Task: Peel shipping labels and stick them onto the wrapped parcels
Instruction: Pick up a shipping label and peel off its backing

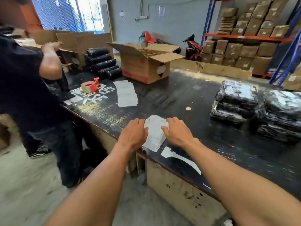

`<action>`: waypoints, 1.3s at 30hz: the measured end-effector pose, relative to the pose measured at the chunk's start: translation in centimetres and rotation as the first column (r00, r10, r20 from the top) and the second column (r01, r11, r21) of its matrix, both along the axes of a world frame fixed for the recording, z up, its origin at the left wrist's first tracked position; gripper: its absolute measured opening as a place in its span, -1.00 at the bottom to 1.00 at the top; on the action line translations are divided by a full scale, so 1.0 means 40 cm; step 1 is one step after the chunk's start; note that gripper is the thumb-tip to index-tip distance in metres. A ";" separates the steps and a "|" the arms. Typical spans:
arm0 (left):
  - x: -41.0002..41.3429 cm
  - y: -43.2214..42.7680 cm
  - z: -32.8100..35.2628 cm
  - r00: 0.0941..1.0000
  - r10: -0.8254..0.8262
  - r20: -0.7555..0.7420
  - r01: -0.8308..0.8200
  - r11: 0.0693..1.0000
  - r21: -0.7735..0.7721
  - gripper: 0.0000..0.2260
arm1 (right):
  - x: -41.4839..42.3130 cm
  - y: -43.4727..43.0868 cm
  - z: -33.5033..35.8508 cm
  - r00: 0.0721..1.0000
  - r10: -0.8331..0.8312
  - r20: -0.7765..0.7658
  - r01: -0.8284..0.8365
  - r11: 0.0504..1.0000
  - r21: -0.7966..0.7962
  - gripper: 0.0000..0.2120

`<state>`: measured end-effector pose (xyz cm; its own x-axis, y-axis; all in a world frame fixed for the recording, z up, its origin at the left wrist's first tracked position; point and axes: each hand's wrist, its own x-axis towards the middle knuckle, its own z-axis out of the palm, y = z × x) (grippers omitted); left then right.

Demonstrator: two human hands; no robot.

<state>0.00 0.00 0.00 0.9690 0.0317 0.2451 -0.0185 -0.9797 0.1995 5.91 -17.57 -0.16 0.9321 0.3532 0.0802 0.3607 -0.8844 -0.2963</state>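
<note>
While left hand (133,134), right hand (177,132) press fingers flat, label stack (154,131) runs lengthwise away

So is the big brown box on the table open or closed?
Open. The cardboard box has its flaps spread outward, and brown contents show inside.

A single wide-angle view from the person's head looks forward and down across the scuffed black worktable (179,95) from its near edge. The left hand (135,134) and right hand (177,132) sit close, below centre. The grey back wall (179,22) and blue-and-orange metal shelving (244,37) lie far off.
</note>
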 end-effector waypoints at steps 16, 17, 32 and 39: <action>0.250 0.097 -0.096 0.962 -0.133 -0.238 0.108 0.987 -0.116 -0.72 | 0.132 0.048 -0.087 0.976 -0.141 -0.166 0.141 0.990 -0.015 -0.57; 0.256 0.098 -0.095 0.961 -0.128 -0.247 0.101 0.988 -0.120 -0.73 | 0.134 0.048 -0.089 0.976 -0.151 -0.158 0.154 0.988 0.009 -0.58; 0.247 0.059 -0.009 0.963 -0.053 -0.263 0.033 0.996 -0.079 -0.53 | 0.135 0.074 -0.088 0.980 -0.181 -0.079 0.194 0.957 0.218 -0.80; 0.274 0.069 0.012 0.988 -0.027 -0.152 -0.051 0.872 -0.488 -0.79 | 0.132 0.052 -0.029 0.962 -0.211 -0.176 0.266 0.877 0.401 -0.82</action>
<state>10.95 2.75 0.47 0.9915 0.1212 0.0482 0.0606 -0.7558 0.6520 11.18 -15.50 -1.31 0.9957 0.0783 0.0498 0.0911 -0.7236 -0.6842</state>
